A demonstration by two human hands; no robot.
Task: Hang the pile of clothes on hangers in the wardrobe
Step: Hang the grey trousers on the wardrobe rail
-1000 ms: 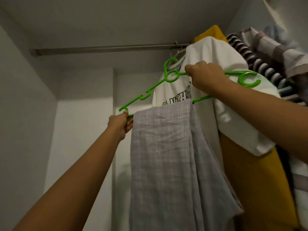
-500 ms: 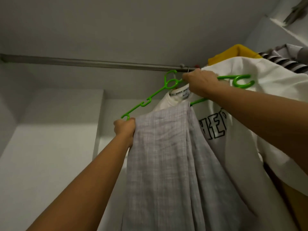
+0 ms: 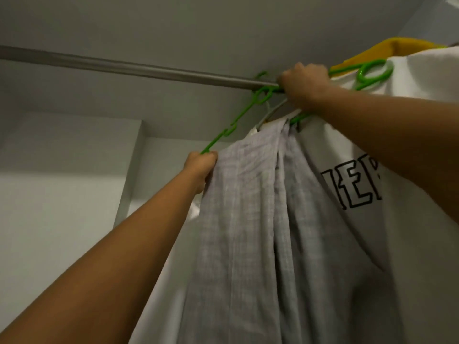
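A green plastic hanger (image 3: 232,130) carries a grey checked garment (image 3: 250,219) draped over its bar. Its hook reaches the metal wardrobe rail (image 3: 124,67) just left of my right hand. My right hand (image 3: 304,84) grips the hanger's top at the rail. Lower down, my left hand (image 3: 202,163) holds the hanger's left tip together with the garment's edge. The hanger's right end (image 3: 372,73) sticks out past my right wrist.
A white T-shirt with black lettering (image 3: 372,182) hangs right behind the grey garment, on a pale hanger (image 3: 270,114). A yellow garment (image 3: 397,45) hangs further right. The rail's left stretch is bare, with white wardrobe walls (image 3: 62,194) below.
Both hands have lifted the green hanger up to the rail; its hook now sits at the rail. The view has tilted upward and moved closer.
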